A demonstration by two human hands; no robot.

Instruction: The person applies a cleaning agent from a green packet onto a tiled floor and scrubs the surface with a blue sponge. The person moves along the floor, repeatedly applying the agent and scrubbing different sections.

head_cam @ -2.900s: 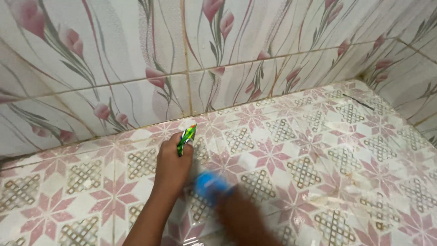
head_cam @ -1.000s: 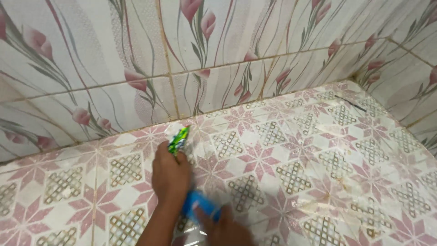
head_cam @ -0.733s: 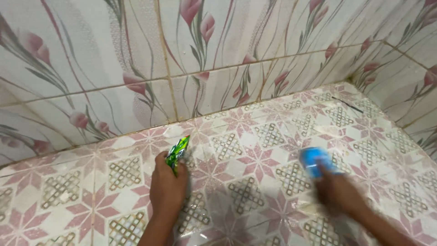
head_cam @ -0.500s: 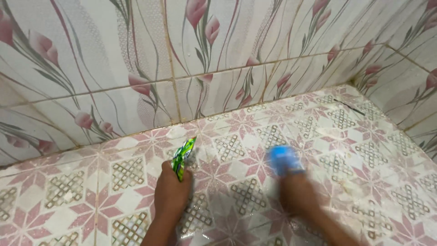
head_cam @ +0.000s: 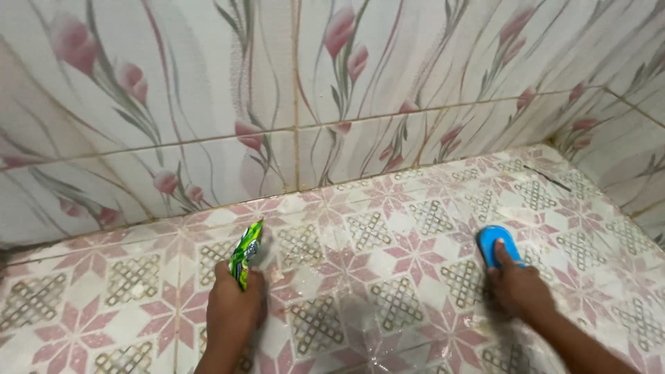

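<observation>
Green crinkled sachet (head_cam: 245,253) pinched upright in our closed left hand (head_cam: 232,312), its top poking above the fingers, blue oval scrub brush (head_cam: 498,245) pressed flat under our right hand (head_cam: 518,285), wet pink-patterned floor tiles (head_cam: 388,266), flowered wall tiles (head_cam: 291,90) behind.

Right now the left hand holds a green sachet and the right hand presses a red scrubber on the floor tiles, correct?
Not quite: the scrubber is blue, not red, as the head view shows. The rest holds: the left hand holds the green sachet, and the right hand presses the scrubber on the floor tiles.
</observation>
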